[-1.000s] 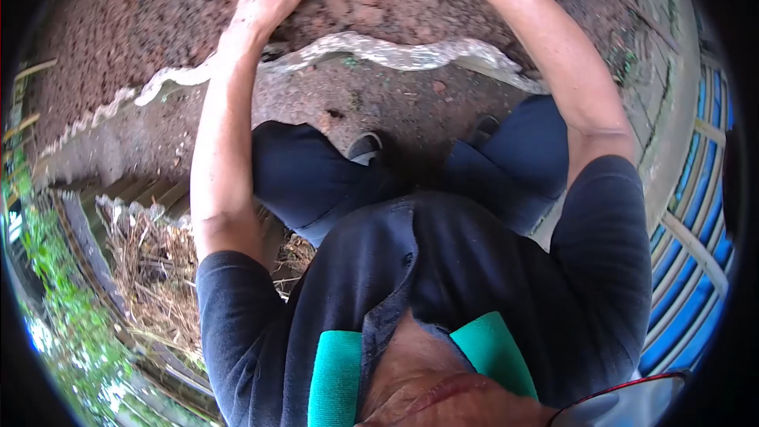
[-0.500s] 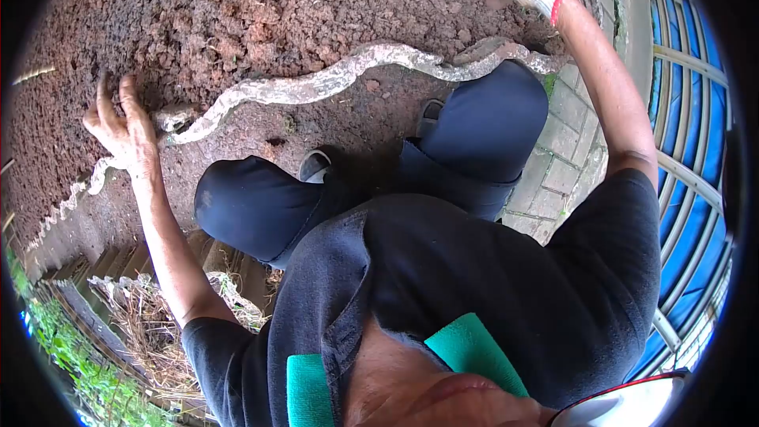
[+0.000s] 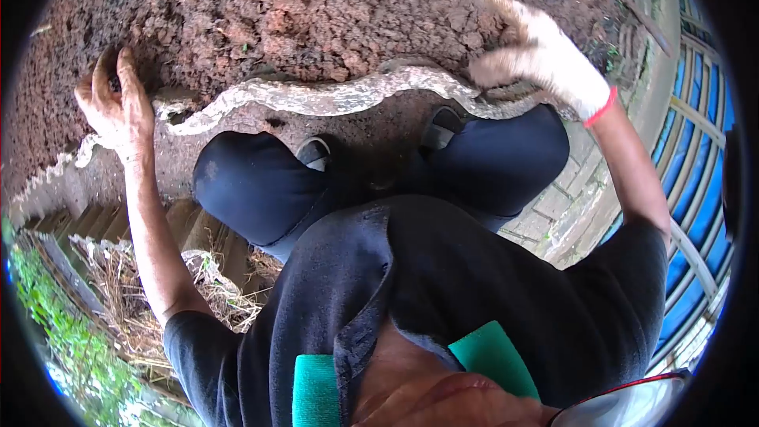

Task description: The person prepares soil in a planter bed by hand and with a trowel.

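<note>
Crumbly reddish-brown soil fills the bed in front of me, edged by a wavy, pale concrete rim. My left hand is bare and dirt-stained; its fingers are apart, with the fingertips at the soil just beyond the rim. At the other end, my right hand wears a white knitted glove with a red cuff. Its thumb and fingers are spread wide over the soil near the rim, slightly blurred, with nothing between them.
Both my shoes are on the dirt below the rim, my knees bent close to it. Dry straw and steps lie at left, with green plants beyond. Paving bricks and blue sheeting behind poles are at right.
My right hand has come back over the soil toward the rim, and its glove shows more clearly with fingers spread. My left hand stays at nearly the same spot.
</note>
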Tool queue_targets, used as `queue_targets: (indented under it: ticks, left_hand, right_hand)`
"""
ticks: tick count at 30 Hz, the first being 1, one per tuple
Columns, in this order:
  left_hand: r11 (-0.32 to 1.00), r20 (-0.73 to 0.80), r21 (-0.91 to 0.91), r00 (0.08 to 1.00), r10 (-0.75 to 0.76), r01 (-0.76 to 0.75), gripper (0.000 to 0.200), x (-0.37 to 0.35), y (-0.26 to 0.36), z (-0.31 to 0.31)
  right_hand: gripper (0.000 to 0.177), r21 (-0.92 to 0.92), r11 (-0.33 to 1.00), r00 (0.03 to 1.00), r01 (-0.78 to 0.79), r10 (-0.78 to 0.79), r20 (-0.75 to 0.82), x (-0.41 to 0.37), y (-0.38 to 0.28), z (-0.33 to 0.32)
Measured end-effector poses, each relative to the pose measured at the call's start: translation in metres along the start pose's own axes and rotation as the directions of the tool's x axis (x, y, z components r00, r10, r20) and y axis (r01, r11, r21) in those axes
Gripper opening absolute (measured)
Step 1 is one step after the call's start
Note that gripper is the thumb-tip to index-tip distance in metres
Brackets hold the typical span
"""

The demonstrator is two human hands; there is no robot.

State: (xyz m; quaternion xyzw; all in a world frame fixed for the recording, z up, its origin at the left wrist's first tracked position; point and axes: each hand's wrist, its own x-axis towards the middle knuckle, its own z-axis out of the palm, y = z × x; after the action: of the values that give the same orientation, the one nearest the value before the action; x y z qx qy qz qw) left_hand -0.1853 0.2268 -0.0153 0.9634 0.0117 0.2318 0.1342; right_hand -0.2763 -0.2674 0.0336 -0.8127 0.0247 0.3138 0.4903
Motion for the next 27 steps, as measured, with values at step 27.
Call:
queue_targets:
  ticks: [27]
  left_hand:
    - [0.997, -0.074, 0.073, 0.997, -0.005, 0.011, 0.037, -0.005, 0.0, 0.004]
  right_hand:
    - [0.029, 0.209, 0.697, 0.726, 0.686, -0.676, -0.126, 0.108, -0.132, -0.007]
